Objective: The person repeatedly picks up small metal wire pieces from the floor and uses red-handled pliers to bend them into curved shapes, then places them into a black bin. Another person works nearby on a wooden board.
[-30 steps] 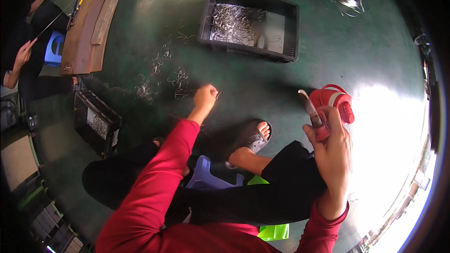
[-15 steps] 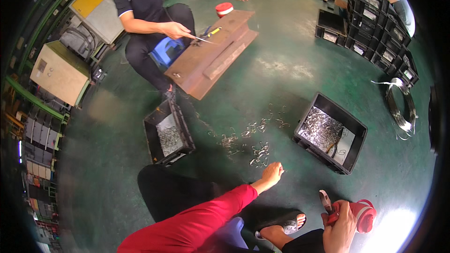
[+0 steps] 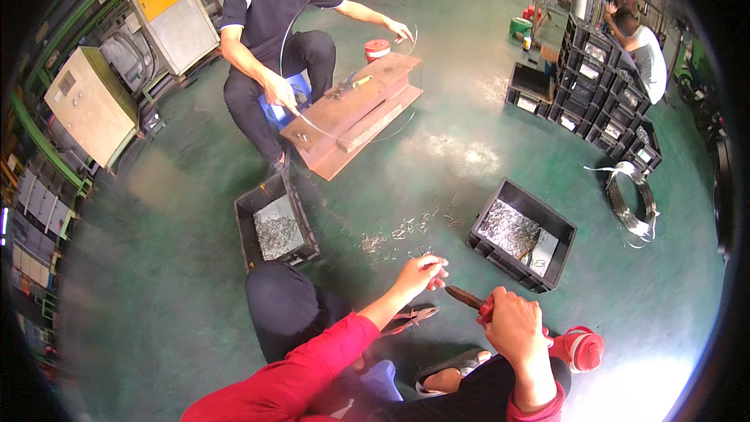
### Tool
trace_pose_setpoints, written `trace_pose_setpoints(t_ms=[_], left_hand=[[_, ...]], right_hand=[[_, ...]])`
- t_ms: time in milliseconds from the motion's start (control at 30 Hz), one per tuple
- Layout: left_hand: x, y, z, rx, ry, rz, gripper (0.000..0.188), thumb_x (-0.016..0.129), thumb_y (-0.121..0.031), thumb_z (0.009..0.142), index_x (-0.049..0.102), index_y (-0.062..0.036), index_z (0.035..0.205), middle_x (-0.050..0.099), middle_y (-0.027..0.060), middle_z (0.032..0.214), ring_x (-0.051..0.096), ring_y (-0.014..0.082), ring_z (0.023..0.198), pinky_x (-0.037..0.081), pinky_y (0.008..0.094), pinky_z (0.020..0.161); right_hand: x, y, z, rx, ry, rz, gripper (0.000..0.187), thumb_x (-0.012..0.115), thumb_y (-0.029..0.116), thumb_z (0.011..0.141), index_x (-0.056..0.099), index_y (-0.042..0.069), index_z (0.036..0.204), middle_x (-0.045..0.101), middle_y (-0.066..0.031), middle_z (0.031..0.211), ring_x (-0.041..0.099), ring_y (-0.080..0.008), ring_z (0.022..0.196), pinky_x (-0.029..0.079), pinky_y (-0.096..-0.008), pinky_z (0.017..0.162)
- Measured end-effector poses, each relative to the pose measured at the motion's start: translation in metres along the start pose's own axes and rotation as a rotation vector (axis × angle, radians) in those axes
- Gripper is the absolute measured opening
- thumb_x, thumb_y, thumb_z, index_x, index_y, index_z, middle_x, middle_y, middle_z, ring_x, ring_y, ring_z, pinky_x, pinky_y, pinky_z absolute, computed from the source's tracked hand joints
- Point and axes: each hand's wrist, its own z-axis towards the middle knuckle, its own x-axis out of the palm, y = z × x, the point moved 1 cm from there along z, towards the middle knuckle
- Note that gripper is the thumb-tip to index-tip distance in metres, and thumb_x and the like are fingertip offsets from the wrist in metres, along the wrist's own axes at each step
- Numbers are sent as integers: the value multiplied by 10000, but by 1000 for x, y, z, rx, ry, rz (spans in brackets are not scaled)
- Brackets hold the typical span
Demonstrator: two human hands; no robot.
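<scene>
- Stool (image 3: 380, 380), purple-blue and smooth, partly hidden by the red left sleeve (image 3: 308, 363).
- Right hand (image 3: 516, 324): closed around the red handles of dark-headed pliers (image 3: 467, 298); their tip points toward the left hand, just apart from it.
- Left hand (image 3: 418, 275): fingertips pinched on a small wire piece (image 3: 442, 263), mostly covered by them.
- Second pliers (image 3: 414, 317), red-handled with a metal head, below the left wrist; the forearm crosses in front of the handle ends.
- Jug (image 3: 586, 350), red, rounded, pale-banded, to the right of the right forearm; the dark-trousered knee stands close against its left side.
- Wire bits (image 3: 391, 236), thin, curved and shiny, strewn over the green floor (image 3: 180, 266) between two crates.
- Left crate (image 3: 303, 219) and right crate (image 3: 500, 260), black, rectangular, stiff-walled, each holding silvery bits; the left knee stands close before the former.
- Wire coil (image 3: 642, 228), ring-shaped and glossy, beyond the right crate.
- Beam (image 3: 367, 101), rust-brown and flanged, obstructing the floor ahead; a co-worker (image 3: 272, 12) sits behind it, holding a long, springy wire (image 3: 316, 125).
- Crate stack (image 3: 574, 94), black, at far right.
- Cabinet (image 3: 172, 19), box-shaped, yellow-panelled, at far left.
</scene>
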Motion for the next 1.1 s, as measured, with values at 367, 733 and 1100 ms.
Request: trace_pose_setpoints(t_ms=[367,733,1100], left_hand=[[-12,-117,-79,95,57,43,200,531,-155,985,596,-25,1122,694,88,938,691,149,711,500,236,565],[-50,-184,-47,347,-49,527,162,537,-158,978,597,-34,1064,705,71,869,694,142,696,499,238,559],[-31,-188,-66,321,2,426,181,507,-170,1003,593,-31,1079,626,33,692,629,95,607,492,238,554]], right_hand=[[-51,1,23,-99,6,185,360,732,254,790,597,45,1049,678,-189,898,643,-392,895,485,-461,754],[-1,-31,54,-59,223,-135,258,687,263,806,627,43,927,688,-162,817,677,-350,801,520,-463,716],[-1,-21,61,13,317,-10,223,710,258,789,641,87,915,691,-146,862,665,-348,849,503,-465,782]])
